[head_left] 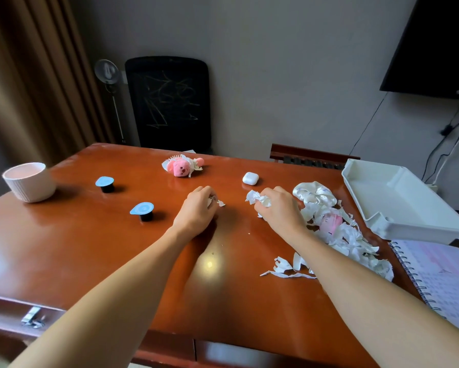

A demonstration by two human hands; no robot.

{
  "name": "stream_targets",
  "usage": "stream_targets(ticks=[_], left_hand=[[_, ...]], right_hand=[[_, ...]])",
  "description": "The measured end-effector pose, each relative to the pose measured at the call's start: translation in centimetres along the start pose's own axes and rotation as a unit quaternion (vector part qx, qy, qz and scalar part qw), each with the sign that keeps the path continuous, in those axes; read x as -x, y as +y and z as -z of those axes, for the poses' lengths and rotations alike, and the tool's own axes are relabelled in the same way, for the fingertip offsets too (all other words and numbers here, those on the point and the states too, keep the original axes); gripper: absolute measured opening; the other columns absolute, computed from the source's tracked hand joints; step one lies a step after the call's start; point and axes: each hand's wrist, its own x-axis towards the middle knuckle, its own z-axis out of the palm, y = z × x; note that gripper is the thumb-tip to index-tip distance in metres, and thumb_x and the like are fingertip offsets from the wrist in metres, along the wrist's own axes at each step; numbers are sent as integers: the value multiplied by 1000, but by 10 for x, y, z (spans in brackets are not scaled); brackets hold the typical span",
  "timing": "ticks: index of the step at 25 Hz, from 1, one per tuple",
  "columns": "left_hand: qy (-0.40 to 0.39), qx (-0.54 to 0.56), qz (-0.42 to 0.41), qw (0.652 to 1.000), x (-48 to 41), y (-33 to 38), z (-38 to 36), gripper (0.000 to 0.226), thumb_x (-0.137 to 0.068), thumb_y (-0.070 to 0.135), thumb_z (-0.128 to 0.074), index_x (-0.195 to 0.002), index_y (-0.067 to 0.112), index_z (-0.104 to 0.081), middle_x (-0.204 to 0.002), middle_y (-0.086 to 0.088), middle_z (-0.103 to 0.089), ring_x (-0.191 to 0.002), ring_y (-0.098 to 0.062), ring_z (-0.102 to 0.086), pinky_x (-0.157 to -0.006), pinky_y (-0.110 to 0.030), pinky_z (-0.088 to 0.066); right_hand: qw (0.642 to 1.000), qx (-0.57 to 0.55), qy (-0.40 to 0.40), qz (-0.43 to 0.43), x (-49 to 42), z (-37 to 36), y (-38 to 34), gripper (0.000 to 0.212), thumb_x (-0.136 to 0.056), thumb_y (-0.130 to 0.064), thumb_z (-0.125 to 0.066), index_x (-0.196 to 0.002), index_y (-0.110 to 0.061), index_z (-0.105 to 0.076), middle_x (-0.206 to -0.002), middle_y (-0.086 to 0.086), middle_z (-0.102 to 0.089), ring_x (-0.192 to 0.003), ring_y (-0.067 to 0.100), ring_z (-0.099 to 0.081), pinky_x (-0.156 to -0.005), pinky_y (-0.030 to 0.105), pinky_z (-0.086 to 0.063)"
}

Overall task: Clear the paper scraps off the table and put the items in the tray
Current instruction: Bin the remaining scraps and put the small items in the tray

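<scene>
Both hands are over the middle of the wooden table [90,248]. The left hand [196,208] has its fingers curled down and pinches a small paper scrap [219,202] against the tabletop. The right hand [280,208] is closed tight around a crumpled paper wad [257,199], which sticks out on its left side. The two hands are near each other but not touching. The main pile of paper scraps [353,243] lies right of the right hand and runs toward the near right, with a pink packet [330,223] half buried in it. A white satin scrunchie [314,193] sits at the pile's far end. Loose torn strips [289,273] lie near, just left of the right forearm. The white tray [414,229] sits at the far right edge of the table, just beside the pile, with its near corner over a spiral notebook [440,277]. A white earbud case [250,178] lies just beyond the hands. A pink plush toy [182,168] sits farther back with a small brush and scraps touching it. Two black capsules with blue lids stand on the left, one far [105,184] and one nearer [142,211], well apart from the tray. A white ribbed cup [29,181] stands at the far left edge.
</scene>
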Motion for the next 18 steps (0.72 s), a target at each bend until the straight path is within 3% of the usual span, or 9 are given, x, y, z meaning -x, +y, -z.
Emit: stream_targets(ticks=[3,8,13,15,18], left_hand=[[16,7,-9,1000,5,4,16,11,-90,7,-53,-91,16,-60,-94,0,-57,-82,-16,-55,-72,-27,-47],[54,-17,-21,998,23,8,48,6,-94,10,-56,-97,11,-62,-96,1,-59,-83,-15,-55,-67,-19,-44],[81,-29,-17,996,45,1,92,9,-91,6,-57,-95,12,-62,-94,1,-57,-84,-16,-54,-68,-19,-40],[84,-38,-12,996,57,-5,112,10,-91,6,-56,-94,15,-61,-96,-1,-59,-85,-17,-55,-72,-24,-45],[99,-52,0,994,77,-17,141,13,-92,5,-55,-91,18,-58,-96,-2,-59,-85,-16,-56,-67,-17,-42]], right_hand=[[1000,-15,5,7,0,5,-13,22,-91,-32,-61,-104,-15,-68,-92,1,-60,-77,15,-55,-51,14,-30],[998,-47,1,30,0,11,-50,30,-91,-31,-62,-115,-13,-67,-109,6,-64,-84,11,-52,-55,13,-38],[996,-72,-2,61,3,16,-97,23,-90,-30,-62,-106,-15,-67,-103,5,-62,-84,15,-55,-64,29,-53],[994,-81,-7,78,6,14,-122,22,-90,-30,-63,-105,-14,-67,-100,4,-60,-82,16,-55,-63,30,-52],[986,-114,-14,118,13,8,-159,23,-89,-28,-65,-108,-14,-67,-97,0,-56,-82,16,-53,-56,22,-40]])
